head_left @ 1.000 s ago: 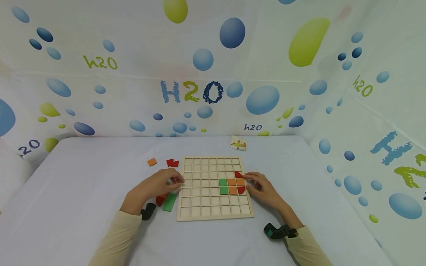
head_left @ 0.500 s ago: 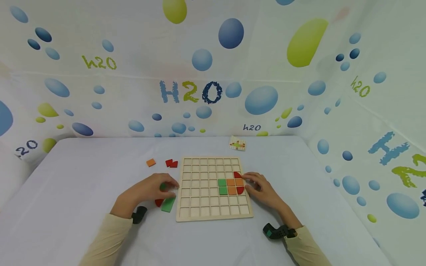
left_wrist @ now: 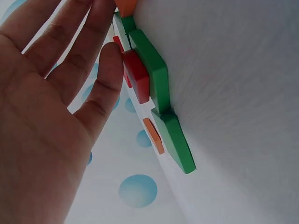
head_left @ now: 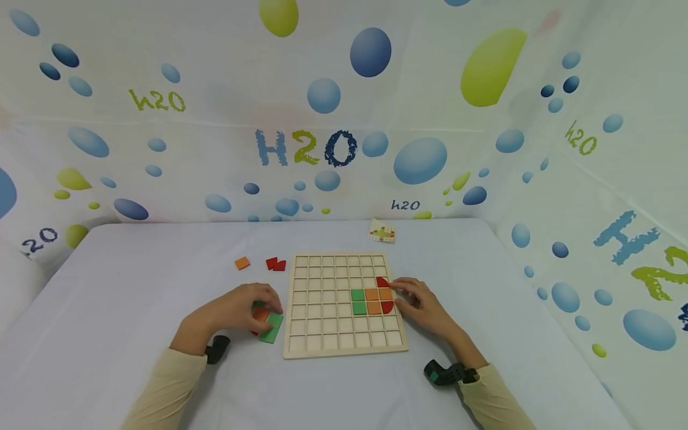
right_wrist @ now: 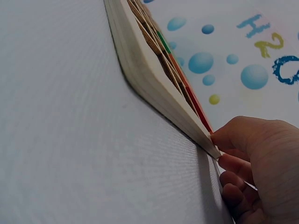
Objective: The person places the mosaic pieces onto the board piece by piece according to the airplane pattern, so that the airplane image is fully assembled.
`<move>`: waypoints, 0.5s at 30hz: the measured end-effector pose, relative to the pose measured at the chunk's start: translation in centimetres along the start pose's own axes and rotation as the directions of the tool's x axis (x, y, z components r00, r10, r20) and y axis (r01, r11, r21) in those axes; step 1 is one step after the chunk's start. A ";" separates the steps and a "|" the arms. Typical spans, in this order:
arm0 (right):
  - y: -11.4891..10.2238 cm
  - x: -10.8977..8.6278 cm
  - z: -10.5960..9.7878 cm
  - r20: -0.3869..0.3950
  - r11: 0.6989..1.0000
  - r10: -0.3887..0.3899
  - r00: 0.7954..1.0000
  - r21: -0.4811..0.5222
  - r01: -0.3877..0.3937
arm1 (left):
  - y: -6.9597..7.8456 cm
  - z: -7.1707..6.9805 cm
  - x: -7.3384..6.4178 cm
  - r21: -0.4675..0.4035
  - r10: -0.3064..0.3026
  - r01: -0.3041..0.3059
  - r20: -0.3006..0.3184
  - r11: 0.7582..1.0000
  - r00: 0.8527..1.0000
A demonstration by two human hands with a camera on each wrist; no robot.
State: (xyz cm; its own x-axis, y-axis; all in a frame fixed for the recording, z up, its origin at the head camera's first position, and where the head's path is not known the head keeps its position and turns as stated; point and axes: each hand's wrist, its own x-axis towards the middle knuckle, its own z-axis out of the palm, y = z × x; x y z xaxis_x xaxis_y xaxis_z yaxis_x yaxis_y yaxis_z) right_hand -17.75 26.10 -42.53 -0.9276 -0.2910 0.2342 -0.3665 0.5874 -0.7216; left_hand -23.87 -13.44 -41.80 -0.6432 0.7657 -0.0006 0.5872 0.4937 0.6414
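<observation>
In the head view my left hand [head_left: 236, 309] hovers just left of the wooden grid board [head_left: 315, 327], its fingers spread over a small cluster of pieces. Under it show a green tile [head_left: 273, 328] and an orange tile [head_left: 260, 314]. The left wrist view has the thumb tip beside a red piece [left_wrist: 137, 77] and a green tile [left_wrist: 152, 70], with nothing gripped. My right hand [head_left: 424, 306] touches the board's right edge with loosely bent fingers. On the board sit two green tiles [head_left: 358, 301], several orange squares [head_left: 372, 301] and red rounded pieces [head_left: 387, 307].
Two red pieces [head_left: 276, 264] and an orange square [head_left: 242, 263] lie beyond the left hand. A small pattern card [head_left: 382, 232] is at the back of the white-covered table [head_left: 457, 263]. A printed curtain [head_left: 215, 119] hangs behind.
My left hand has moved left and toward me, from the board's left edge to over the green and orange tiles. The right hand stays at the right edge.
</observation>
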 end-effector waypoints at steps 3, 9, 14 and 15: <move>0.0 0.0 0.0 0.000 1.000 0.002 1.000 -0.004 -0.002 | 0.0 -0.1 0.0 0.003 0.013 -0.013 -0.006 1.000 1.000; 0.0 0.0 0.0 -0.002 1.000 -0.003 1.000 -0.010 0.003 | -0.1 -0.1 0.0 0.007 -0.034 0.034 -0.006 0.999 0.999; 1.4 0.1 0.4 -0.003 1.000 0.003 1.000 -0.012 -0.003 | -0.4 0.1 0.0 -0.009 -0.056 0.056 -0.001 0.998 0.998; 1.9 0.2 0.6 -0.007 1.000 0.003 1.000 -0.014 -0.003 | -0.4 0.2 0.0 -0.014 -0.057 0.057 -0.002 0.998 0.998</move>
State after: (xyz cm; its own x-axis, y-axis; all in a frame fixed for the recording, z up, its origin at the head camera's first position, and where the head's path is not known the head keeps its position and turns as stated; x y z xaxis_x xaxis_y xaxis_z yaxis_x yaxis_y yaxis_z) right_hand -18.57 26.73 -44.27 -0.9290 -0.2845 0.2365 -0.3649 0.5988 -0.7130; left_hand -24.02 -13.58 -42.20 -0.6766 0.7355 -0.0360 0.5427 0.5311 0.6507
